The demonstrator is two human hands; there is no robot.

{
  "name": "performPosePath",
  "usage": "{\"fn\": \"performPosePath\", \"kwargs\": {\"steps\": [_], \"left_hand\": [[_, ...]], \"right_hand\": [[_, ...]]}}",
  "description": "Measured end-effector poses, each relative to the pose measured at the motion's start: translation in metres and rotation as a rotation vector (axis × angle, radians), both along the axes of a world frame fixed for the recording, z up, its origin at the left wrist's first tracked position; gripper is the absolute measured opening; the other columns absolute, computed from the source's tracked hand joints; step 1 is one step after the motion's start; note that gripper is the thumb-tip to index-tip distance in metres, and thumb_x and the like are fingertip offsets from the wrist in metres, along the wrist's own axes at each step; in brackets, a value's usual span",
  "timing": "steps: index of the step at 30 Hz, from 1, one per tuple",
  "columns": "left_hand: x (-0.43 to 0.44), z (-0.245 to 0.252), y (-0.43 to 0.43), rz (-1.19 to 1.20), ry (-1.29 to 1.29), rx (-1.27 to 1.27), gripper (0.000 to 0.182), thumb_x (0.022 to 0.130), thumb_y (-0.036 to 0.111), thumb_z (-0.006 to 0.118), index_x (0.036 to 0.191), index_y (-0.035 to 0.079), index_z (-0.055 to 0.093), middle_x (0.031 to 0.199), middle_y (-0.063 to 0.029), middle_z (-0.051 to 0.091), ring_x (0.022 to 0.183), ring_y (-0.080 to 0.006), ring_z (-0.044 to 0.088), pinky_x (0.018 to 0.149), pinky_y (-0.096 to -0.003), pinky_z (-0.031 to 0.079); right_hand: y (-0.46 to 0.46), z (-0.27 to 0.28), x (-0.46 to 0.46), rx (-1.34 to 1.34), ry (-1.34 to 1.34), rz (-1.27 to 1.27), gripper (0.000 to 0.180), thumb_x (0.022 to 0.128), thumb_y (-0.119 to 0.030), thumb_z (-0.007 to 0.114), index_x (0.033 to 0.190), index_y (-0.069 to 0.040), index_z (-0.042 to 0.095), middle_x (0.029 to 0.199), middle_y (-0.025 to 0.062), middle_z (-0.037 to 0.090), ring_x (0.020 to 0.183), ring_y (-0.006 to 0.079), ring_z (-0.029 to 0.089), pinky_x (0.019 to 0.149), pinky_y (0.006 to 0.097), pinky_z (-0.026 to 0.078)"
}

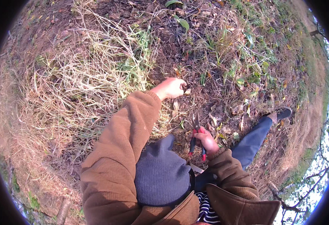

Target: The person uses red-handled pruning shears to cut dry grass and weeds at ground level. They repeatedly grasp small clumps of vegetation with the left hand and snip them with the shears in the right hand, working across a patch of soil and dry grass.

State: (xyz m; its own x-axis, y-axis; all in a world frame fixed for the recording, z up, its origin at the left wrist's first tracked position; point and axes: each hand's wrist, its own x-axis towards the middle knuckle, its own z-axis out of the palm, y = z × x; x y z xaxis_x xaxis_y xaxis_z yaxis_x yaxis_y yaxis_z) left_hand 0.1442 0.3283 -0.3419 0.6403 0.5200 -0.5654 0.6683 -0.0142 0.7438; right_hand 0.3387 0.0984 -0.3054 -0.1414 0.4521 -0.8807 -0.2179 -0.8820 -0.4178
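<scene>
My left hand (173, 87) reaches forward to the leaf-strewn soil, its fingers curled. Something small and dark shows at its fingertips beside a dry leaf (188, 91); what it is, and whether the hand holds it, I cannot tell. Nearer my body, my right hand (204, 139) grips red-and-black-handled pruning shears (196, 126). Their metal blades point away from me and look slightly parted. The shears are off to the right of my bent knee.
A broad heap of dry grass (88, 76) lies left of my arm. Green weeds (254, 76) and fallen leaves cover ground ahead and right. My shoe (284, 112) rests at the right. Bare branches (288, 206) stand lower right, and a cut log (63, 211) lies lower left.
</scene>
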Motion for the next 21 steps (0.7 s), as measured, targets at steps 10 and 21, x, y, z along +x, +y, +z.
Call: {"fn": "performPosePath", "kwargs": {"steps": [10,21], "left_hand": [[-0.097,-0.022,0.056,0.153,0.765,0.782,0.062,0.089,0.043,0.059,0.142,0.013,0.046,0.14,-0.0104,0.051,0.138,-0.0294,0.037,0.113,-0.0492,0.024],[-0.167,0.005,-0.01,0.501,0.736,0.771,0.07,0.082,0.035,0.068,0.141,0.007,0.043,0.143,-0.0141,0.046,0.13,-0.0293,0.044,0.11,-0.044,0.028]], "right_hand": [[-0.003,0.023,0.011,0.034,-0.03,0.027,0.02,0.087,-0.008,0.051,0.107,-0.006,0.052,0.095,0.0081,0.064,0.086,0.0195,0.064,0.071,0.0287,0.051],[0.039,-0.004,0.001,0.152,-0.025,0.022,0.021,0.088,-0.01,0.051,0.108,-0.006,0.053,0.092,0.006,0.064,0.075,0.0147,0.06,0.066,0.0257,0.047]]}}
